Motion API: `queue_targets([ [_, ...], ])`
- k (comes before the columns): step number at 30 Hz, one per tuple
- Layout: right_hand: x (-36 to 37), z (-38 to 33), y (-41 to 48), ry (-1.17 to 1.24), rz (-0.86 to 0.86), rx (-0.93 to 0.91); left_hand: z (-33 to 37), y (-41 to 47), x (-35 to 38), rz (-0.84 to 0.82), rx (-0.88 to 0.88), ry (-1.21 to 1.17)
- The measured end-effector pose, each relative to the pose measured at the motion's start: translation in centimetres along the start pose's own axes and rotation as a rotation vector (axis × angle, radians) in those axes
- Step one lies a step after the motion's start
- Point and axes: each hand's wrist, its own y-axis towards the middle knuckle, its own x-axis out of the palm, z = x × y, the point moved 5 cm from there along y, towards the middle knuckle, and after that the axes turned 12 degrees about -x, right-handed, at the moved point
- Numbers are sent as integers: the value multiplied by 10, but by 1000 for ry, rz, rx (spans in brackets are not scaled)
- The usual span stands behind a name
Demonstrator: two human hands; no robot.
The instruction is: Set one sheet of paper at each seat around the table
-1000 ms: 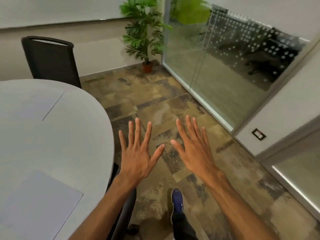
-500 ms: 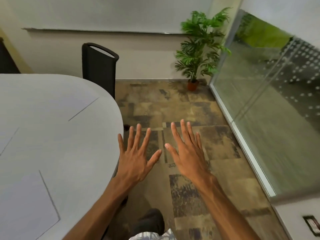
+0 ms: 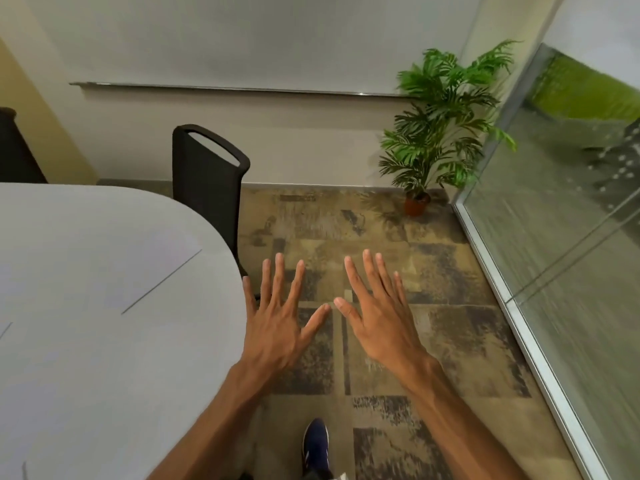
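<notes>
My left hand (image 3: 277, 323) and my right hand (image 3: 377, 320) are stretched out side by side over the carpet, palms down, fingers spread, holding nothing. The left hand hovers just beyond the curved right edge of the grey table (image 3: 86, 375). A white sheet of paper (image 3: 124, 265) lies flat on the table in front of the black chair (image 3: 204, 181). Faint edges of other sheets show at the table's left border.
A second dark chair (image 3: 14, 150) peeks in at the far left. A potted palm (image 3: 436, 133) stands in the far corner beside a glass wall (image 3: 571, 254) on the right. Patterned carpet covers the floor; my blue shoe (image 3: 316, 445) is below.
The view has swung left and moved along the table: chair and plant have shifted right in the frame. Both hands stay spread and empty in front of me.
</notes>
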Motion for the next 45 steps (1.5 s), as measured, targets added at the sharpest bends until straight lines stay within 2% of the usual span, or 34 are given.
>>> queue_targets([
  [7,11,46,131,-4,-20,-25,-7,136,7,-37,-21,-2],
  [19,53,148,354,10,-38,-106,-17,359,34,15,-95,25],
  [29,68,222,566,52,-82,-273,-25,553,47,95,-270,0],
  [37,96,244,718,96,-118,-383,-65,669,53,147,-414,23],
  [45,148,230,886,93,-168,-480,-147,800,62,184,-554,54],
])
